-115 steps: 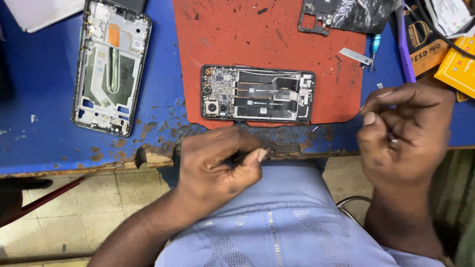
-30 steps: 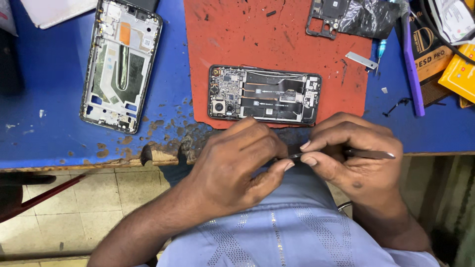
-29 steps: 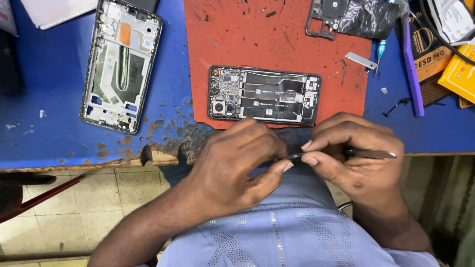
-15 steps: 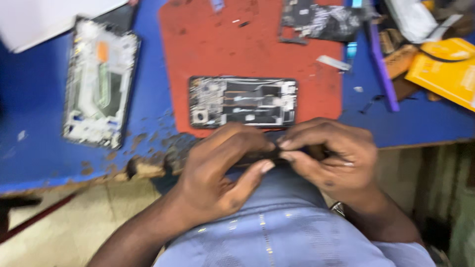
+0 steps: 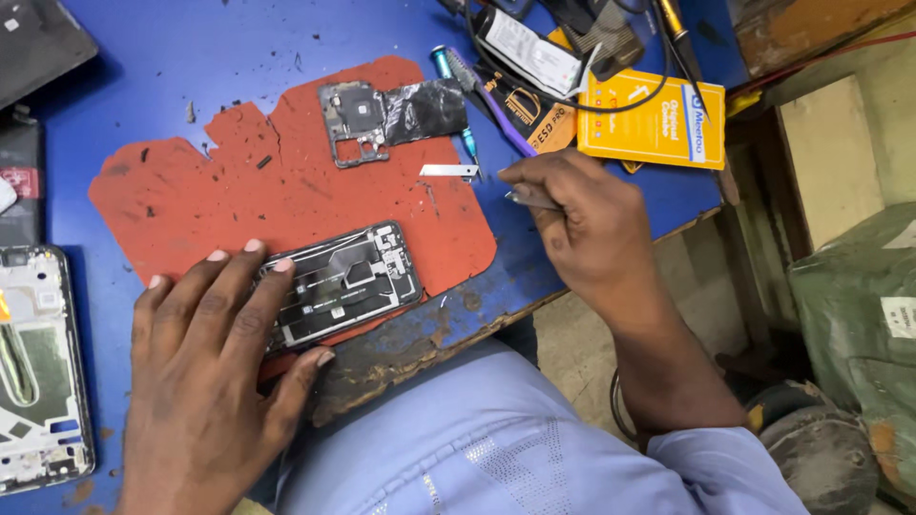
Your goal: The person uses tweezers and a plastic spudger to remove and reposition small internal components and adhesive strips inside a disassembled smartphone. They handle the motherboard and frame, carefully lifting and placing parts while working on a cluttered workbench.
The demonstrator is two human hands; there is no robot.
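Right now your left hand [image 5: 205, 372] lies flat and open on the worktop [image 5: 191, 57], fingers spread, with the fingertips [image 5: 250, 250] pressing on the left end of the opened phone [image 5: 345, 283]. That phone lies with its back off and its boards showing, tilted a little, on the lower part of the red mat [image 5: 286, 191], just beside the chipped front edge of the worktop. Your right hand [image 5: 582, 229], at about three o'clock from the phone, is closed around a thin metal tool [image 5: 530, 198], pinched between thumb and fingers, its tip pointing toward nine o'clock; it hovers over the blue surface just off the mat's right edge. At twelve o'clock from the phone sits a removed cover piece with black foil [image 5: 396, 113], and a small silver strip [image 5: 448, 171] lies just below it, near the tool's tip. At two o'clock, beyond your right hand, rests a yellow packet [image 5: 658, 119] among cables and tools. At nine o'clock, near the left edge, lies a bare phone frame [image 5: 38, 372], well apart from the mat.
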